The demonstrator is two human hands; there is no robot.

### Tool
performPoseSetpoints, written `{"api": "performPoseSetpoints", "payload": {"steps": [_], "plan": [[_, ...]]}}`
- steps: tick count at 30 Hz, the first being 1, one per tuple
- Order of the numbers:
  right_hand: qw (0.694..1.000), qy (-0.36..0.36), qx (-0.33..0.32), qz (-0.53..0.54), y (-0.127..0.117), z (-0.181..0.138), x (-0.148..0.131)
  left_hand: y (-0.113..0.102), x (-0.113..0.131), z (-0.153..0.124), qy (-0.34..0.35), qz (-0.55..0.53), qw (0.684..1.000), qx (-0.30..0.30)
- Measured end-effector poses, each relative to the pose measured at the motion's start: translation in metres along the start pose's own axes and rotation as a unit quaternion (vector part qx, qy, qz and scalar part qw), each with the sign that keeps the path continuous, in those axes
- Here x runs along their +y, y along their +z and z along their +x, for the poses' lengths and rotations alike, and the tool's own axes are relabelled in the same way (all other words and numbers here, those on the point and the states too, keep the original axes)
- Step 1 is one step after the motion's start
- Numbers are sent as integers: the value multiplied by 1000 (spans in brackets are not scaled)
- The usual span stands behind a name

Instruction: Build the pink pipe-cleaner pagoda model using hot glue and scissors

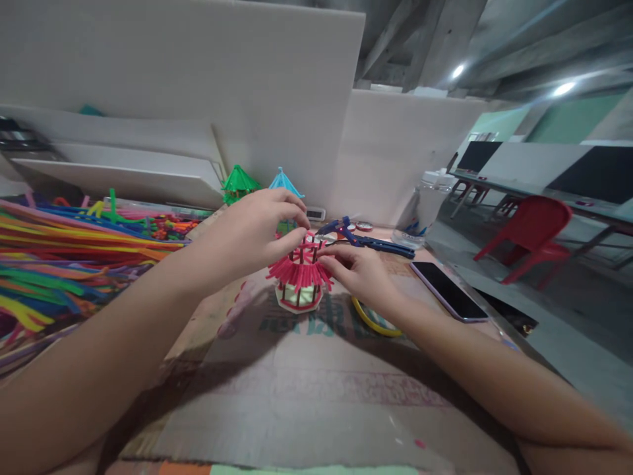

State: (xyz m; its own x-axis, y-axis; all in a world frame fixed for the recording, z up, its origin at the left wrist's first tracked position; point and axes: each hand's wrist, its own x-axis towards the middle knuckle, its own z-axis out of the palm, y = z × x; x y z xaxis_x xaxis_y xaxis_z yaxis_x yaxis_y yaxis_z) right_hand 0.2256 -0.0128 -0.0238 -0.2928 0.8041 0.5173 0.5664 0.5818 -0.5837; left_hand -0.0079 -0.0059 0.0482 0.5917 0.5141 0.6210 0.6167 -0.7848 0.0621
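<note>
A small pink model pavilion [300, 276] stands upright on the cardboard, with a fringed pink roof, dark posts and a pale base. My left hand [270, 224] arches over its upper left side, thumb and fingertips curled in at the top rim. From the right, my right hand [359, 269] reaches the upper posts with its thumb and index finger drawn close together. Whether a small piece lies in those fingertips is too hard to make out. Behind my left hand are a green model pavilion [239, 182] and a blue one [283, 181], partly hidden.
Many coloured pipe cleaners [74, 257] spread across the left. A blue glue gun [341, 227] and dark blue pliers [383, 245] lie behind my right hand. On the right are a yellow ring [368, 322], a phone [448, 290] and a plastic bottle [432, 201]. White boards [277, 99] stand behind.
</note>
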Motion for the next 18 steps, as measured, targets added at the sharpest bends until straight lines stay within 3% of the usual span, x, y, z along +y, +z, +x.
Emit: {"api": "performPoseSetpoints", "payload": {"steps": [12, 18], "plan": [[998, 19, -14, 55, 13, 7, -4, 10, -5, 3, -13, 13, 998, -58], [993, 49, -23, 105, 20, 9, -1, 5, -3, 2, -24, 26, 997, -69]]}}
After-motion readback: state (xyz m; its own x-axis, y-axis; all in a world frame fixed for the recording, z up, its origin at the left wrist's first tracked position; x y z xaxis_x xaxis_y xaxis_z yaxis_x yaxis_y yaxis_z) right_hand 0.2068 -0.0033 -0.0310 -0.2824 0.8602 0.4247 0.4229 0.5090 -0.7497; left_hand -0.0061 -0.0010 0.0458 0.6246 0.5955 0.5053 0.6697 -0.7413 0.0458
